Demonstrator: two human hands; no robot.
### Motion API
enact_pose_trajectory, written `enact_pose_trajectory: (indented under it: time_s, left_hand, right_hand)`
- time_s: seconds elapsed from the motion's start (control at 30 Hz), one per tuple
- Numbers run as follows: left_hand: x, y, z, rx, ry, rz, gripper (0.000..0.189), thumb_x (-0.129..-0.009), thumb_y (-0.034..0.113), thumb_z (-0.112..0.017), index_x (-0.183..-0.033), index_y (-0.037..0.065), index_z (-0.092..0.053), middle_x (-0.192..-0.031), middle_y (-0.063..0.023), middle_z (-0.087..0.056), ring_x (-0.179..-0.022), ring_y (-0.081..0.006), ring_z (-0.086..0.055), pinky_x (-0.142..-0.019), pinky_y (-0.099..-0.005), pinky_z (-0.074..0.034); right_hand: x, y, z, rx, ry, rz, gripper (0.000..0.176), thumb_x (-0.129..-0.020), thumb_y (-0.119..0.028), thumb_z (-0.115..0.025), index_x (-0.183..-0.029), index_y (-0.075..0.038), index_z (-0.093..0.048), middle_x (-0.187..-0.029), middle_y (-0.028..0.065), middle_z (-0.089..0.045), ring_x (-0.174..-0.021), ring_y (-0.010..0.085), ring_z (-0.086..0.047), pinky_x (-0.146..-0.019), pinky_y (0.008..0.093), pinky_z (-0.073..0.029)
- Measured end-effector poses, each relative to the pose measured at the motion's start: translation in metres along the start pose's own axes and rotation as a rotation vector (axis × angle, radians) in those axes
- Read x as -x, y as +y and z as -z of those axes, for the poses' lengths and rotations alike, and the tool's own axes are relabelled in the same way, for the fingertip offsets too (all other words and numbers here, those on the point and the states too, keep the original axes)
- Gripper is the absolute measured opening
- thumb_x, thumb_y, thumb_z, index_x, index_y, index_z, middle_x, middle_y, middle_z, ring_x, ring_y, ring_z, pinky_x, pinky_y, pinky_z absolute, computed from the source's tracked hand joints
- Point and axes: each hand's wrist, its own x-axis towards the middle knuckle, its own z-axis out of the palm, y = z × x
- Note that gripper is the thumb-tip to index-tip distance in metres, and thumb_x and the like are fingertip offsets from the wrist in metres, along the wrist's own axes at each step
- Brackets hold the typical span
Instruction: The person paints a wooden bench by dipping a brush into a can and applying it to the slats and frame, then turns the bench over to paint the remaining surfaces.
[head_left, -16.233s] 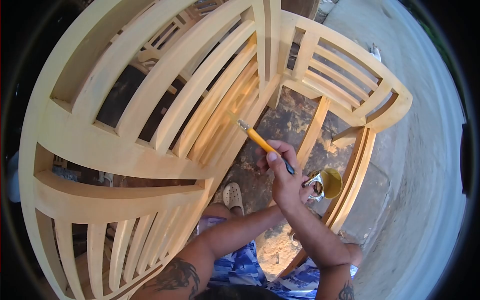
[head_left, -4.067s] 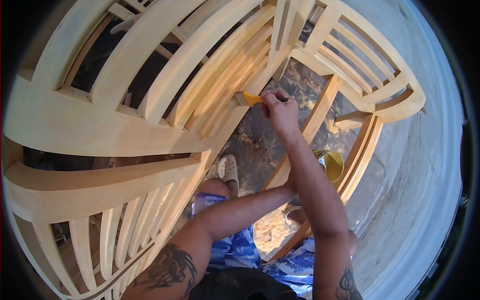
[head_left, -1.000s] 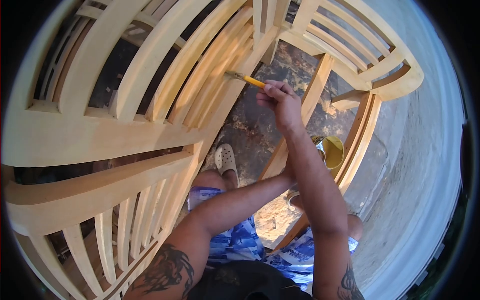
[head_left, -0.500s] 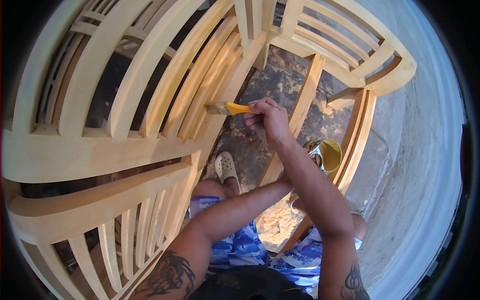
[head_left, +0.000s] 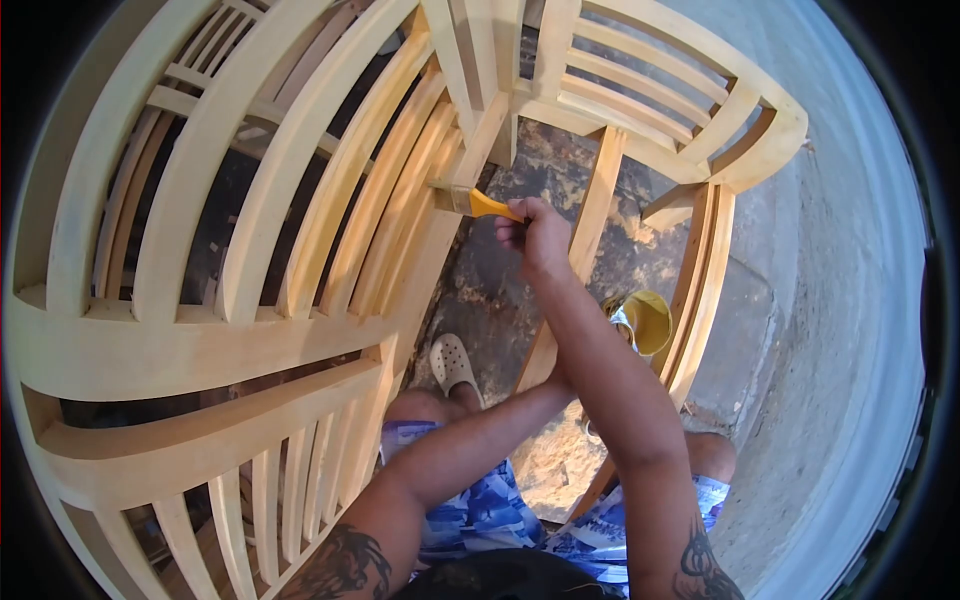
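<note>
My right hand (head_left: pixel 537 232) is closed round the yellow handle of a paintbrush (head_left: pixel 482 204). The brush points left, and its bristles touch the lower rail of a pale wooden bench frame (head_left: pixel 200 345), beside the curved slats (head_left: pixel 397 215). My left forearm passes beneath the right one, and the left hand is hidden behind it. Close to that crossing, a yellow-lined can (head_left: pixel 650 322) stands open next to the front rail; what holds it cannot be made out.
The bench's far armrest (head_left: pixel 780 150) rises at the upper right, the near armrest (head_left: pixel 110 460) at the lower left. A long crossbar (head_left: pixel 597 200) spans the opening between my legs. One foot wears a light clog (head_left: pixel 452 362). Pale pavement (head_left: pixel 800 330) lies right.
The brush and my right hand have shifted slightly up along the rail, the brush also a little right. The can appears slightly further left and lower. The whole view has shifted a little.
</note>
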Motion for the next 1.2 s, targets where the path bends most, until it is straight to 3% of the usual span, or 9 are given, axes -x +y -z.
enact_pose_trajectory:
  time_s: [0.13, 0.3, 0.4, 0.6, 0.7, 0.83, 0.93, 1.07, 1.2]
  left_hand:
    - [0.003, 0.006, -0.002, 0.085, -0.042, 0.142, 0.028, -0.094, 0.016, -0.071, -0.117, 0.005, -0.059, -0.114, -0.0084, -0.062, -0.105, -0.0157, -0.059, -0.087, -0.0345, -0.053]
    - [-0.007, -0.015, 0.005, -0.02, -0.091, 0.009, 0.028, -0.095, 0.016, -0.07, -0.117, 0.003, -0.058, -0.114, -0.0084, -0.062, -0.104, -0.0152, -0.059, -0.086, -0.0341, -0.053]
    - [-0.009, -0.016, 0.005, -0.12, -0.089, -0.047, 0.019, -0.104, 0.022, -0.059, -0.117, 0.007, -0.06, -0.106, -0.0041, -0.062, -0.097, -0.0109, -0.059, -0.086, -0.0305, -0.051]
    - [-0.009, -0.027, 0.012, 0.165, -0.084, 0.188, 0.02, -0.104, 0.025, -0.058, -0.115, 0.009, -0.06, -0.102, -0.0017, -0.061, -0.093, -0.0091, -0.058, -0.083, -0.0294, -0.051]
    - [-0.003, -0.012, 0.005, 0.163, -0.084, 0.161, 0.019, -0.104, 0.026, -0.058, -0.113, 0.009, -0.059, -0.101, -0.0008, -0.06, -0.091, -0.0086, -0.058, -0.081, -0.029, -0.052]
    - [0.0, 0.003, 0.0, 0.17, -0.091, 0.14, 0.018, -0.104, 0.026, -0.059, -0.112, 0.01, -0.058, -0.099, 0.0005, -0.059, -0.088, -0.0078, -0.058, -0.078, -0.0283, -0.052]
    - [-0.003, -0.003, 0.0, 0.164, -0.088, 0.127, 0.017, -0.103, 0.026, -0.06, -0.113, 0.011, -0.057, -0.099, 0.0012, -0.059, -0.087, -0.0074, -0.058, -0.077, -0.0277, -0.052]
    - [-0.006, -0.006, 0.003, 0.254, -0.038, 0.161, 0.019, -0.103, 0.024, -0.062, -0.115, 0.012, -0.056, -0.098, 0.0009, -0.058, -0.088, -0.0076, -0.057, -0.078, -0.0271, -0.052]
    - [-0.004, -0.016, 0.008, 0.241, -0.115, 0.064, 0.026, -0.098, 0.018, -0.067, -0.119, 0.004, -0.059, -0.114, -0.0071, -0.063, -0.102, -0.0142, -0.059, -0.087, -0.0326, -0.053]
  right_hand:
    - [-0.018, -0.004, -0.011, -0.128, 0.081, 0.099, 0.017, -0.092, -0.014, -0.058, -0.102, 0.0, -0.061, -0.084, 0.0116, -0.069, -0.065, 0.0186, -0.066, -0.059, 0.0315, -0.055]
    - [-0.022, -0.008, -0.02, 0.001, 0.107, 0.078, 0.016, -0.092, -0.012, -0.06, -0.097, 0.002, -0.059, -0.08, 0.0108, -0.067, -0.062, 0.0189, -0.066, -0.058, 0.0317, -0.056]
    - [-0.027, -0.011, -0.018, -0.052, 0.093, 0.125, 0.014, -0.091, -0.011, -0.061, -0.096, 0.002, -0.059, -0.08, 0.0112, -0.067, -0.062, 0.0181, -0.065, -0.056, 0.0313, -0.055]
    - [-0.033, -0.003, -0.028, -0.165, 0.196, 0.169, 0.016, -0.092, -0.011, -0.061, -0.099, 0.002, -0.059, -0.081, 0.0111, -0.067, -0.061, 0.0185, -0.066, -0.058, 0.0305, -0.057]
    - [-0.025, -0.005, -0.034, -0.127, 0.069, 0.11, 0.013, -0.092, -0.01, -0.06, -0.098, 0.001, -0.057, -0.079, 0.0107, -0.066, -0.058, 0.0177, -0.063, -0.055, 0.0305, -0.055]
    - [-0.042, 0.002, -0.022, -0.208, 0.163, 0.159, 0.013, -0.092, -0.011, -0.062, -0.097, 0.001, -0.057, -0.08, 0.0116, -0.067, -0.059, 0.0186, -0.065, -0.054, 0.0309, -0.055]
    - [-0.019, -0.006, -0.031, -0.131, 0.022, 0.093, 0.013, -0.092, -0.011, -0.062, -0.097, 0.0, -0.057, -0.079, 0.0104, -0.066, -0.059, 0.0178, -0.064, -0.054, 0.0303, -0.055]
    - [-0.033, -0.002, -0.019, -0.114, 0.211, 0.228, 0.014, -0.093, -0.011, -0.062, -0.099, 0.001, -0.057, -0.081, 0.0106, -0.067, -0.064, 0.0176, -0.066, -0.057, 0.03, -0.056]
    - [-0.019, 0.0, -0.031, -0.119, -0.024, 0.109, 0.011, -0.091, -0.01, -0.062, -0.095, -0.001, -0.057, -0.078, 0.01, -0.066, -0.06, 0.0167, -0.063, -0.056, 0.0294, -0.055]
